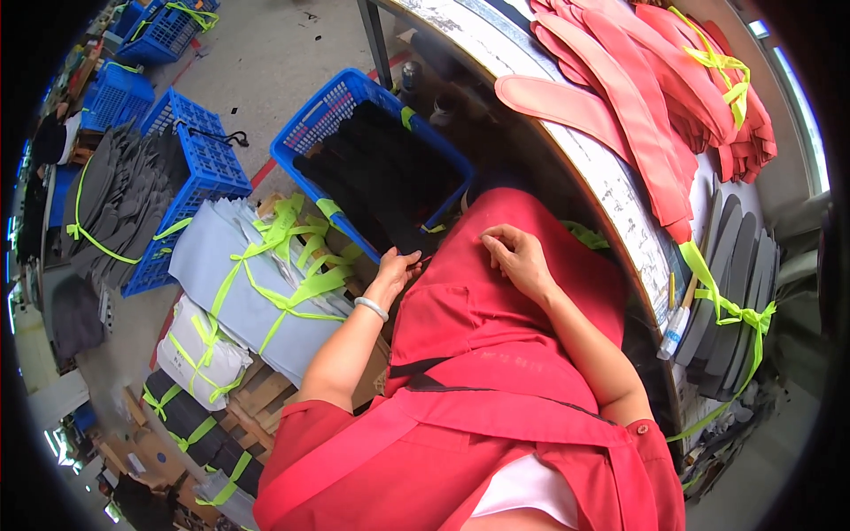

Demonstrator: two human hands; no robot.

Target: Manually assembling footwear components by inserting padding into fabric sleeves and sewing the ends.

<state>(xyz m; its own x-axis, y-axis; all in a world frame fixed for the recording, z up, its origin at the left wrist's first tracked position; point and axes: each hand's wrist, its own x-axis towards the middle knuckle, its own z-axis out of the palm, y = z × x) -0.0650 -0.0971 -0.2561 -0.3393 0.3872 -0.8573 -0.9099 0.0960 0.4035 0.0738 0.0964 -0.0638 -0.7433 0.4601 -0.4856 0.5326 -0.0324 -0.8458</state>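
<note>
My left hand (pixel 396 273), with a pale bracelet on its wrist, is at the near rim of a blue plastic basket (pixel 292 133). Its fingers are closed on the edge of a black fabric piece (pixel 403 232) that hangs over the rim. More black fabric pieces (pixel 367 164) fill the basket, dark enough that single ones are hard to tell apart. Over the lap of my red apron (pixel 496 310) hovers my right hand (pixel 520 262), its fingers loosely bent and apart, with nothing visible in them.
To the right curves a worn white tabletop (pixel 575 164), bearing salmon-coloured fabric strips (pixel 620 97), tied grey strips (pixel 722 292) and a small clear bottle (pixel 675 333). At left lie a light-blue fabric bundle (pixel 235 257), a white package (pixel 199 350) and a blue crate (pixel 204 155) beside grey pieces.
</note>
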